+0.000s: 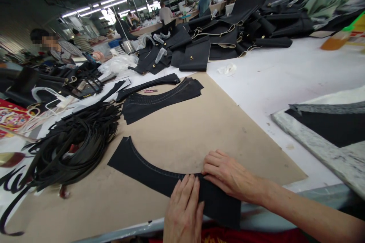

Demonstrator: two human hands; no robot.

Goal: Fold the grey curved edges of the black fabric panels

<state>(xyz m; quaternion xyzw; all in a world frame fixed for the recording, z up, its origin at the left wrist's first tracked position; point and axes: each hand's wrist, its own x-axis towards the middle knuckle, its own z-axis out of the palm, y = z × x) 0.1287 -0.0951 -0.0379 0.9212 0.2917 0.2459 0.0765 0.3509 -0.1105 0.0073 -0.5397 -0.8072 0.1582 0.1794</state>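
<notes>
A curved black piece of leather-like material [154, 174] lies on the brown board [228, 125] near the table's front edge, its right end reaching over that edge. Small folds run along its inner curve. My left hand [185, 209] rests flat on the piece with fingers stretched out, the tips close to the curved rim. At the same rim, my right hand [228, 174] has its fingers bent and closed on the edge, the fingertips partly hidden. Farther back sits a stack of similar curved black pieces [162, 100], with small pinkish tweezers-like tools [150, 91] beside it.
Coiled black strips [76, 148] heap up on the left. Black leather bag parts [194, 53] pile at the back. A marble-patterned slab [319, 148] carries another black piece on the right, with a bottle of amber liquid [338, 38] beyond. A person [57, 45] works at far left.
</notes>
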